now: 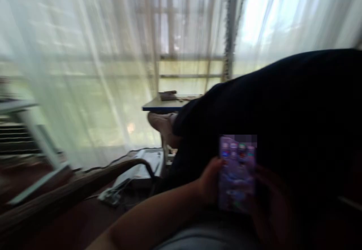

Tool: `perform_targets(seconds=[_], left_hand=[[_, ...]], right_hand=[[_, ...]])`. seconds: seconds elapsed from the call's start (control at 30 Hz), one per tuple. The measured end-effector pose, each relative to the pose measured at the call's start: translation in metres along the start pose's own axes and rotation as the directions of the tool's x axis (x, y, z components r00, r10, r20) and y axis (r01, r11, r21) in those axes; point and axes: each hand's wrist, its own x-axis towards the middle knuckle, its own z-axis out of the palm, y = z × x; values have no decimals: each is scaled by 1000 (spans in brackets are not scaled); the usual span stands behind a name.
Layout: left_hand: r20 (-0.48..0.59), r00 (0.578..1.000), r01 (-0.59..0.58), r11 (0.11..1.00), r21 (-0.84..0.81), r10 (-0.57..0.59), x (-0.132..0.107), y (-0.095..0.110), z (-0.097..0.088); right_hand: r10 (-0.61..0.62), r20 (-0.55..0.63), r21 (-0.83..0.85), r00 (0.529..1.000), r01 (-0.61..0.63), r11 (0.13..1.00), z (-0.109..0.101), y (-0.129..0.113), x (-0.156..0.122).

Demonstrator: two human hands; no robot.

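A lit phone (236, 174) with a purple screen of app icons is upright in front of me. My left hand (209, 184) grips its left edge, thumb resting near the top corner, with my forearm coming in from the lower left. My right hand (268, 201) is a dim, smeared shape against the phone's right side; its fingers cannot be made out. Behind the phone lies my leg in dark trousers (271, 106), with a bare foot (161, 126) at its far end.
Sheer white curtains (93, 72) cover a barred window ahead. A small blue-edged table (165, 106) with a dark object on it stands past the foot. A curved wooden armrest (85, 184) runs at lower left, with flat items on the floor beyond. The whole picture is motion-blurred.
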Motion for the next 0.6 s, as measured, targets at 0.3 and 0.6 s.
perform_targets(seconds=[0.3,0.6], left_hand=[[28,998,-57,997,60,55,14,-8,14],[53,998,-26,997,79,21,16,-11,12]], right_hand=[[-17,79,1,997,17,1000,-22,4,-5],[15,50,89,999,-19,996,-20,6,-6]])
